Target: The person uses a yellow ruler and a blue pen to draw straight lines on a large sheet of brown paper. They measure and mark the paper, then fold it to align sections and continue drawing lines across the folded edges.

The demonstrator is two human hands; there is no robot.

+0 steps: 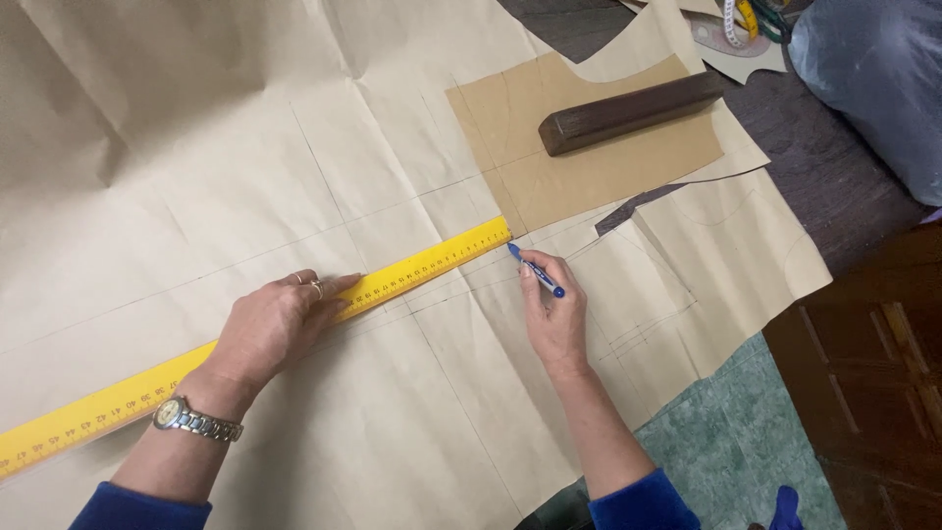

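Note:
My left hand point(280, 322) presses flat on a long yellow ruler point(422, 267) that lies diagonally across a big sheet of beige pattern paper point(196, 157). A metal watch sits on that wrist and rings on its fingers. My right hand point(554, 309) grips a blue pen point(535, 271), its tip touching the paper just below the ruler's right end. Faint pencil lines cross the paper under and around the ruler.
A darker brown cardboard pattern piece point(589, 172) lies beyond the ruler's end, held down by a dark wooden block point(628, 111). A measuring tape point(738, 20) sits at the top right, a grey plastic bag point(873, 79) beside it. Green cloth point(736, 442) shows at lower right.

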